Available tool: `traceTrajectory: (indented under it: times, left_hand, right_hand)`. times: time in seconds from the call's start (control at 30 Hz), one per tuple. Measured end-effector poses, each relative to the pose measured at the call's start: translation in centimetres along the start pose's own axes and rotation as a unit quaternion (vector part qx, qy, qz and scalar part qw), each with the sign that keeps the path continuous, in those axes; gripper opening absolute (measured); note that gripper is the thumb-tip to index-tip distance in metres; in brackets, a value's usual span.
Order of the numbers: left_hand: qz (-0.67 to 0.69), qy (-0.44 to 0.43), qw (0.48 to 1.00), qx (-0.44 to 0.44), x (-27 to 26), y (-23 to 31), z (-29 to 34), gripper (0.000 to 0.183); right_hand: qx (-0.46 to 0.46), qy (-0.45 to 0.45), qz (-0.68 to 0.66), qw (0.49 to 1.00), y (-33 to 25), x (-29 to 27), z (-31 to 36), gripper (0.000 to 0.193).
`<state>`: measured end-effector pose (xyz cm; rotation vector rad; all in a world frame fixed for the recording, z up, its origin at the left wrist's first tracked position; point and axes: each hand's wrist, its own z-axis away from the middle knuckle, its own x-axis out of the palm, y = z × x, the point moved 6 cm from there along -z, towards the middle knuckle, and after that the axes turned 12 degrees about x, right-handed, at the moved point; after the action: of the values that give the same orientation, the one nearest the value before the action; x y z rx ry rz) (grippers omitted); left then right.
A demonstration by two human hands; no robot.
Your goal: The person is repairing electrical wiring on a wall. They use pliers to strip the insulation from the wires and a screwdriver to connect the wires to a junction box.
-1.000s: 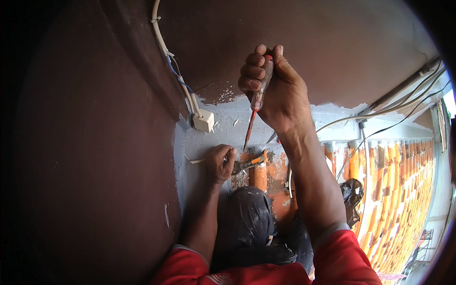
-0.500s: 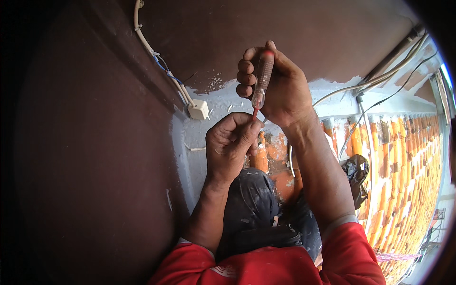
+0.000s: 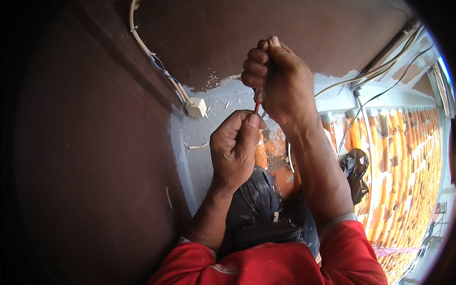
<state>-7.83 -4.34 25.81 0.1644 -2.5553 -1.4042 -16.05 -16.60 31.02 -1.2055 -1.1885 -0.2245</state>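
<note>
My right hand (image 3: pixel 285 78) is closed round the handle of a screwdriver (image 3: pixel 257 107). Its fingers cover most of the clear handle; only the handle's lower end and the red shaft show. Just below, my left hand (image 3: pixel 237 142) pinches the lower end of that shaft between thumb and forefinger. The tip is hidden in those fingers, and I cannot tell whether they hold anything else there. Both hands are raised in front of me, above my knee (image 3: pixel 254 194). A white junction box (image 3: pixel 196 108) is fixed on the wall to the left of my hands.
A white cable (image 3: pixel 138 40) with exposed blue wire runs down to the box. Loose white wire ends (image 3: pixel 289 159) hang by the wall. More cables (image 3: pixel 380 73) run along the right. A tiled roof (image 3: pixel 399 175) slopes away there, beside a black plastic bag (image 3: pixel 355 171).
My right fingers have closed round the screwdriver's handle, which lay visible along the opened fingers before. My left hand keeps its pinch on the shaft and has moved slightly right.
</note>
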Motion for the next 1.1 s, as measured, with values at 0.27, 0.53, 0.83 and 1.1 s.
traceTrajectory:
  times: [0.27, 0.53, 0.83, 1.1]
  left_hand:
    - [0.032, -0.028, 0.999, -0.020, -0.1, -1.4, 0.1, 0.027]
    - [0.112, -0.021, 0.990, -0.088, -0.9, -2.3, 0.2, 0.028]
    - [0.026, -0.053, 0.997, -0.055, 0.4, -1.2, -1.2, 0.029]
    - [0.061, -0.079, 0.989, -0.112, 0.4, -1.5, -0.7, 0.031]
  right_hand:
    - [0.058, -0.038, 0.036, 0.997, 0.3, -0.8, 0.9, 0.026]
    - [0.058, -0.051, -0.080, 0.994, -1.5, -2.5, 0.5, 0.027]
    - [0.069, -0.041, -0.071, 0.994, -0.4, -3.2, 1.2, 0.025]
    - [0.075, 0.003, -0.047, 0.996, -0.1, -4.2, 0.8, 0.023]
